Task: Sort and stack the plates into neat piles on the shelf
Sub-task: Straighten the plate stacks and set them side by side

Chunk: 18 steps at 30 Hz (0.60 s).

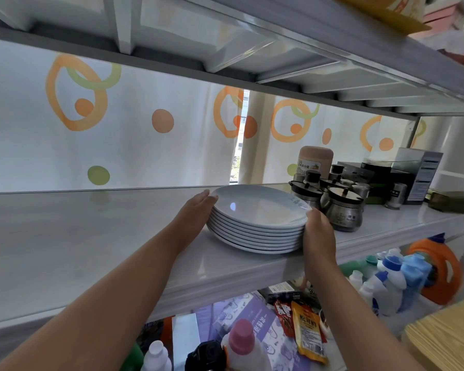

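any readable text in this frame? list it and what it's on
"松茸鲜": yellow packet on the lower shelf.
Tan jar label: blurred, unreadable.
Purple box: white characters, too blurred to read.
Steel condiment pot: small print, unreadable.
Dark box side: fine print, too small.
Top plate rim: faint marking, unreadable.

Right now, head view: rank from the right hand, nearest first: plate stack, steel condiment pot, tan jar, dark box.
1. Plate stack: under the right hand, which touches its right edge.
2. Steel condiment pot: just right of the hand.
3. Tan jar: behind the pots, toward the curtain.
4. Dark box: far right, at the back.
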Available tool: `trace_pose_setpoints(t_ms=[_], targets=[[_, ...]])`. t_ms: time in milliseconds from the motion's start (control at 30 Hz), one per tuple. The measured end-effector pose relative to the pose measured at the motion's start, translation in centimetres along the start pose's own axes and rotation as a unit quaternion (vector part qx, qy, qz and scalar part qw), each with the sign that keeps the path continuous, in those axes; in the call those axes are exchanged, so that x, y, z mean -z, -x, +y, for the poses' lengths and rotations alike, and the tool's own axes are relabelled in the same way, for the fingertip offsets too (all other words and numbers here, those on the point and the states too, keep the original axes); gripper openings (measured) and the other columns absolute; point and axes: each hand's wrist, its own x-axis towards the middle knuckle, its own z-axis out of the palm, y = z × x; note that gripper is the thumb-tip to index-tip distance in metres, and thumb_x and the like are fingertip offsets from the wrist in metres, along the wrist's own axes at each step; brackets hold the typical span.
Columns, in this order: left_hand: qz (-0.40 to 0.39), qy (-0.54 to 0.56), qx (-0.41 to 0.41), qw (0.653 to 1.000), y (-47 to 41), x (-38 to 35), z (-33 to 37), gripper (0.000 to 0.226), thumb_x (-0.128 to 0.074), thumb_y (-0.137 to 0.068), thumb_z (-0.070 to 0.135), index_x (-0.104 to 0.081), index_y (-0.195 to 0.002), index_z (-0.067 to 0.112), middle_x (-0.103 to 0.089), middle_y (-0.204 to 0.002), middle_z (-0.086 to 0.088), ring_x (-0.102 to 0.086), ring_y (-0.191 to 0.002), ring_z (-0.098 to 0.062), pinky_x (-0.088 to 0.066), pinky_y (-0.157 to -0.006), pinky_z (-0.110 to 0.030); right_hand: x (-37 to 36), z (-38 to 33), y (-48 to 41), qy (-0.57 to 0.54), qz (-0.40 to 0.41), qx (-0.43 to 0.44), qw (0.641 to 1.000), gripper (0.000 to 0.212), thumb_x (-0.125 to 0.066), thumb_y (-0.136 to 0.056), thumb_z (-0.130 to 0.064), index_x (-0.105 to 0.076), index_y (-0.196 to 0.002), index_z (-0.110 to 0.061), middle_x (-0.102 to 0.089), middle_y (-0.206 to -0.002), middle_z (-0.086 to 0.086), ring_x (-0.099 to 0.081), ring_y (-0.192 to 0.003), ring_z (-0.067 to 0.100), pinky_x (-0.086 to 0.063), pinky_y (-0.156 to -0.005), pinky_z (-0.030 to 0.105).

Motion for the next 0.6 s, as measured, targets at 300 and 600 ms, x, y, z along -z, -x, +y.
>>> trace_pose_setpoints(t_ms=[300,600], targets=[[-0.014,0.038,0.016,0.999,0.1,0.1,0.6,0.021,-0.037,-0.082,0.020,-0.053,-0.092,0.013,-0.045,-0.087,-0.009,-0.040,-0.083,-0.019,-0.031,-0.078,-0.036,0.2,-0.1,-0.2,-0.001,0.005,-0.004,1.000,0.031,-0.033,-0.086,-0.032,-0.063,-0.086,-0.023,-0.064,-0.092,0.000,-0.053,-0.081,0.013,-0.039,-0.063,0.032],[-0.022,0.032,0.014,0.999,0.3,0.0,1.0,0.023,-0.031,-0.087,0.008,-0.051,-0.098,0.013,-0.042,-0.087,-0.009,-0.037,-0.082,-0.019,-0.030,-0.078,-0.035,0.0,-0.7,-0.3,0.034,-0.013,0.029,0.999,0.037,-0.027,-0.090,-0.023,-0.062,-0.104,-0.025,-0.061,-0.099,0.000,-0.053,-0.084,0.014,-0.038,-0.067,0.031]])
